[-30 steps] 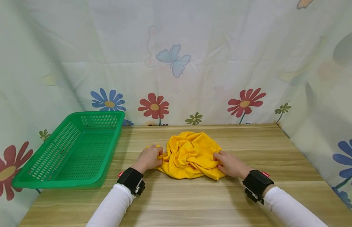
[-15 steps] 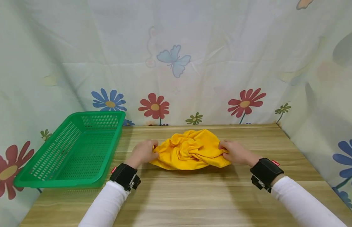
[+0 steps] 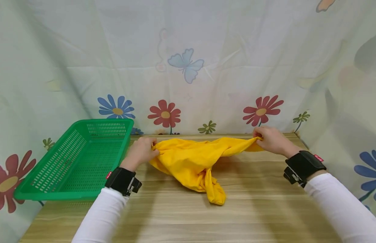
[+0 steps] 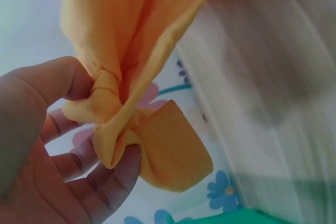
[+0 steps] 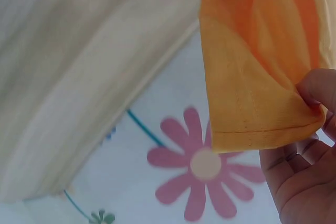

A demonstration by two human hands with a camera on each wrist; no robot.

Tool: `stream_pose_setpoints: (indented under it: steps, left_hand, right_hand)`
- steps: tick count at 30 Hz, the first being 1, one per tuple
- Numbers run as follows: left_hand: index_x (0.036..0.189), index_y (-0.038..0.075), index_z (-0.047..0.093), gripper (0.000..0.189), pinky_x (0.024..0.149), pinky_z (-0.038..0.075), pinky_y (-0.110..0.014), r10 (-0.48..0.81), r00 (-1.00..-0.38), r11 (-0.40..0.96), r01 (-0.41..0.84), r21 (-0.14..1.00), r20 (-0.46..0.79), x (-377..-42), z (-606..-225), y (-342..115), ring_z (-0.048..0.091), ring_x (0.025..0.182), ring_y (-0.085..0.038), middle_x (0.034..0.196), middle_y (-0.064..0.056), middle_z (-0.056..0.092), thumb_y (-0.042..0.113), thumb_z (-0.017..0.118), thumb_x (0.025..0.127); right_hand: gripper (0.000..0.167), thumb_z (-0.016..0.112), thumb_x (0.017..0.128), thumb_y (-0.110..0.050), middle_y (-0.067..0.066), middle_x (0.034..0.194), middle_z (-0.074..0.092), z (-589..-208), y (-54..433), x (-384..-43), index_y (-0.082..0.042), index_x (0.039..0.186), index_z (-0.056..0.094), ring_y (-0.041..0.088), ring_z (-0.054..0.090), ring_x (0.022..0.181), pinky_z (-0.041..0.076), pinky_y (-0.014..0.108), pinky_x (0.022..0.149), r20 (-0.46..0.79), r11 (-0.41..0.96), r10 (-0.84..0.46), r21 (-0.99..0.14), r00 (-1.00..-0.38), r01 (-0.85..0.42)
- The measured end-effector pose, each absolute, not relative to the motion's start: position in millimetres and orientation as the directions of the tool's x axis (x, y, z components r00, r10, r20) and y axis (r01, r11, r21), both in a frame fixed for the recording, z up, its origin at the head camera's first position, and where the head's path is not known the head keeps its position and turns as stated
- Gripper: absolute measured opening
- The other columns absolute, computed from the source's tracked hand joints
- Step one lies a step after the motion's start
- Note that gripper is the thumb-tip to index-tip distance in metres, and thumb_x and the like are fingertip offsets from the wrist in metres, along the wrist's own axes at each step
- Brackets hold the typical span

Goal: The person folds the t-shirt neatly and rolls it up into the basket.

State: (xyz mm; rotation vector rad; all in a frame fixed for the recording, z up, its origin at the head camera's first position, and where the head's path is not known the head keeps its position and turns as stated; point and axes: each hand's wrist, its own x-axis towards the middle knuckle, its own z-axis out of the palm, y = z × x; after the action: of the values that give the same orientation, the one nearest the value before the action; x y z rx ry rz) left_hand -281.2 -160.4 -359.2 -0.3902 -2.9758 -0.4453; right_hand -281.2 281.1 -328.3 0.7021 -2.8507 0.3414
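A crumpled yellow garment (image 3: 188,162) hangs stretched between both hands above the wooden table, a loose bunched end drooping toward the front. My left hand (image 3: 141,152) pinches its left corner; in the left wrist view the thumb and fingers hold a twisted knot-like fold, with a stitched hem flap (image 4: 173,150) sticking out below. Farther right, my right hand (image 3: 274,141) pinches the other end, pulled out into a narrow strip. The right wrist view shows thumb and fingers gripping the edge of a stitched hem (image 5: 247,129). Inner folds of the garment are hidden.
On the left of the wooden table (image 3: 188,222) stands a green perforated plastic basket (image 3: 115,175), close to the left forearm. A white curtain (image 3: 224,84) with printed flowers and a butterfly encloses the back and sides.
Both hands have lifted the garment's ends, moving farther back and apart, the right hand most. The bunched pile has spread into a stretched sheet with one end dangling forward.
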Motion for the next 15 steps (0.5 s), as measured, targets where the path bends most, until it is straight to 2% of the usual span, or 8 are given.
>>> stream_pose_setpoints:
  steps: [8,15]
  left_hand:
    - [0.082,0.009,0.057,0.014,0.052,0.036,-0.028,0.244,-0.947,0.927,0.29,0.237,0.207,-285.4,-338.6,-169.6,0.048,0.061,-0.023,0.069,-0.006,0.052,0.021,0.065,0.079]
    - [0.083,0.009,0.057,0.013,0.052,0.037,-0.028,0.223,-0.952,0.924,0.276,0.266,0.21,-293.3,-328.8,-173.4,0.048,0.061,-0.023,0.069,-0.006,0.052,0.02,0.063,0.079]
  right_hand:
    - [0.012,0.064,0.08,-0.001,0.01,0.076,0.05,-305.2,299.0,-297.5,0.0,0.085,0.054,0.024,0.046,0.066,0.045,0.037,0.065,0.241,0.883,-0.398,-0.159,-0.885,-0.441]
    - [0.011,0.062,0.081,-0.002,0.013,0.078,0.052,-300.3,312.3,-309.0,0.0,0.087,0.053,0.026,0.046,0.068,0.043,0.04,0.066,0.239,0.905,-0.358,-0.147,-0.902,-0.398]
